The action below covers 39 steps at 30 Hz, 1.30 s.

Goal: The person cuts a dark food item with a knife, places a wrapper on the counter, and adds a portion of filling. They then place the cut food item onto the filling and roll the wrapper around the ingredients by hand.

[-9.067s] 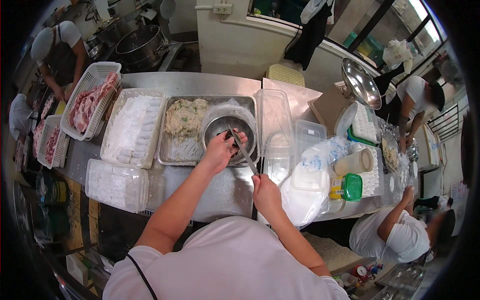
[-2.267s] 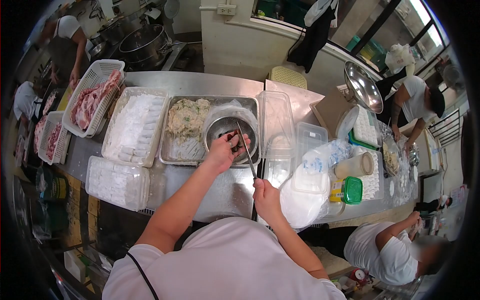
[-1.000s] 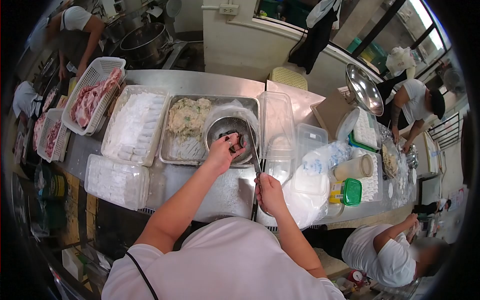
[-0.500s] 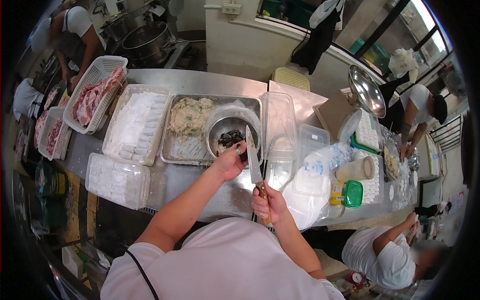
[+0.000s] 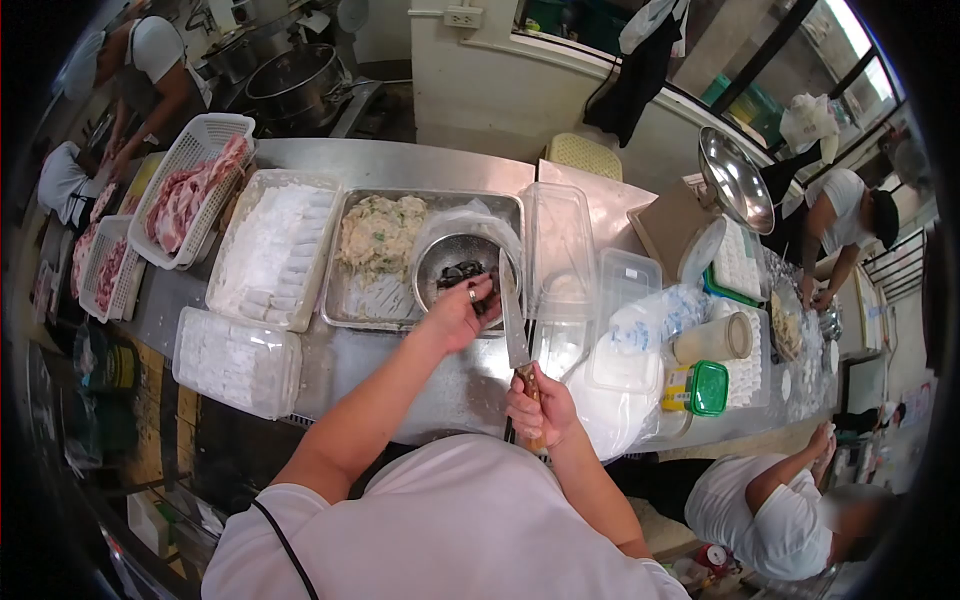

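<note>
My right hand (image 5: 540, 405) is wrapped round the wooden handle of a knife (image 5: 513, 325), its broad blade pointing away from me and slanting over the right rim of a metal bowl. Close against the blade, my left hand (image 5: 462, 315) has its palm turned partly up and its fingers curled round dark pieces of food (image 5: 487, 297). More dark, wet-looking pieces (image 5: 458, 272) lie in the perforated metal bowl (image 5: 428, 262), which has a plastic bag at its far rim. The bowl sits in a steel tray (image 5: 350, 312) beside a pale, green-flecked filling (image 5: 382, 232).
On the left are a container of white floured rolls (image 5: 280, 240), a lidded container (image 5: 237, 362) and baskets of raw meat (image 5: 195, 200). Clear plastic boxes (image 5: 625, 290), a plastic bag (image 5: 612, 400) and a green-lidded tub (image 5: 708, 388) stand right. Other people work around the room.
My left hand has shifted slightly right and turned its palm further up, fingers more extended. The knife has moved a little right. At upper left, another person's arms have moved.
</note>
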Each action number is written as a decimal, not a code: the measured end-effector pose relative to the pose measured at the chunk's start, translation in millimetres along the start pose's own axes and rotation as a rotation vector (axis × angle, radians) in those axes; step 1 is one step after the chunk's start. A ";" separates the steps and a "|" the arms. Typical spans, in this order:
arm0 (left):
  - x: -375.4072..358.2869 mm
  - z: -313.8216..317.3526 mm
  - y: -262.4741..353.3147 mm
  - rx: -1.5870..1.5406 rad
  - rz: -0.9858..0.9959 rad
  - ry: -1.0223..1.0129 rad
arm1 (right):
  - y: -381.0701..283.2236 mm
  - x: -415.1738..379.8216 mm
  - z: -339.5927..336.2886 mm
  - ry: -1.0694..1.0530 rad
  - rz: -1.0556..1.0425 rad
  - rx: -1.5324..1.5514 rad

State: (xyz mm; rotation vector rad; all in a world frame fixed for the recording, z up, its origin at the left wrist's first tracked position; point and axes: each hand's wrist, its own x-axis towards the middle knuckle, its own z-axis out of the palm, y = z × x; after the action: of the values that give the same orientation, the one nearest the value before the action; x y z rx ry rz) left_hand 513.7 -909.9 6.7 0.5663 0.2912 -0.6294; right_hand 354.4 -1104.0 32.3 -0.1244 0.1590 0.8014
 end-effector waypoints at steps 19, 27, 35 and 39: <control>41.2 -26.3 74.5 1.681 0.224 0.145 | -7.2 -18.2 15.1 0.312 -0.110 -0.340; 3.5 -4.0 63.5 0.381 0.090 0.049 | 14.0 11.1 39.0 0.839 -0.336 -1.034; -13.5 15.1 33.3 0.229 0.201 -0.087 | 29.5 31.9 57.2 0.980 -0.531 -1.663; -16.4 25.6 26.5 0.213 0.213 -0.103 | 29.8 33.3 59.3 1.007 -0.528 -1.704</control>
State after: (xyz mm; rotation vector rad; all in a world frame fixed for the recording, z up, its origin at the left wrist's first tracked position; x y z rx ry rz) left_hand 519.9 -899.4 45.1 0.7555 0.0653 -0.4842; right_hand 361.2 -1049.9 82.6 -2.0993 0.3274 0.0735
